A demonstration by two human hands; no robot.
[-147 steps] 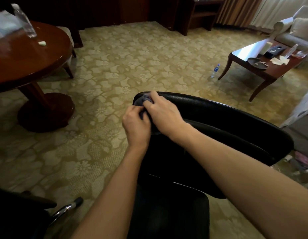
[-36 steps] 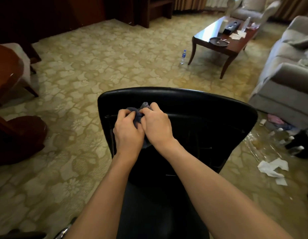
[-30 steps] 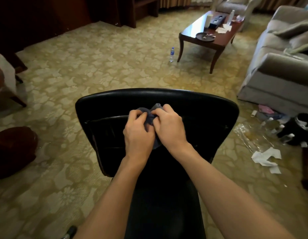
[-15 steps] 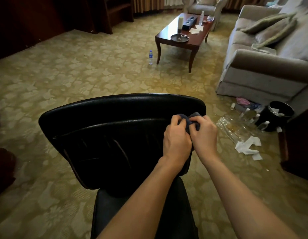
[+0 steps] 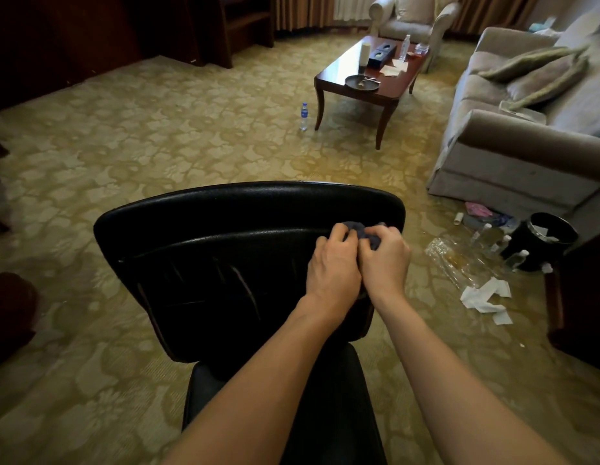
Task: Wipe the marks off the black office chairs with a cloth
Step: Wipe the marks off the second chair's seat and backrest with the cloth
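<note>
A black office chair [image 5: 224, 250] stands right in front of me, its backrest facing me and its seat below my forearms. Pale scuff lines show on the middle of the backrest. A small dark blue-grey cloth [image 5: 360, 229] is bunched against the backrest's upper right part. My left hand [image 5: 333, 266] and my right hand [image 5: 385, 260] sit side by side, both with fingers curled into the cloth and holding it on the chair. Most of the cloth is hidden under my fingers.
A grey sofa [image 5: 526, 135] stands at the right, a dark wood coffee table [image 5: 389, 88] behind the chair. A water bottle [image 5: 304, 116] stands on the carpet. A black bin [image 5: 540, 239], plastic wrap and white tissues [image 5: 486, 297] litter the floor at right.
Both hands with the cloth have travelled from the backrest's left end across to its right part. My view has swung right, bringing the sofa and bin into sight.
</note>
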